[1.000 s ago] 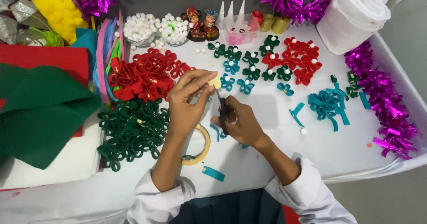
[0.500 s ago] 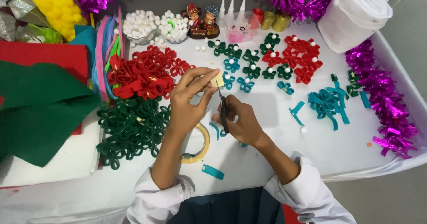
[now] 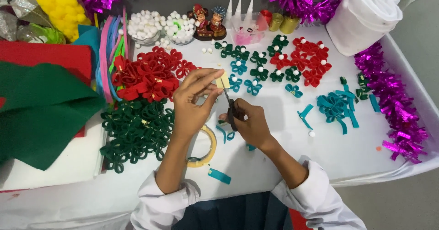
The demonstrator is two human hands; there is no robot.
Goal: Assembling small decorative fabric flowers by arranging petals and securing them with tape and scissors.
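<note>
Yellow tape piece [image 3: 223,81] sits pinched in the left hand [image 3: 192,106], above the middle of the white desk [image 3: 274,157]. The right hand [image 3: 249,122] grips black scissors [image 3: 231,109], blades pointing up at the piece. A tape roll [image 3: 206,150] lies just near them. Red loops [image 3: 146,77] and green loops [image 3: 135,132] are piled on the left.

left hand [image 3: 194,104] pinching tape piece [image 3: 223,80] (yellowish), scissors [image 3: 230,107]
</note>
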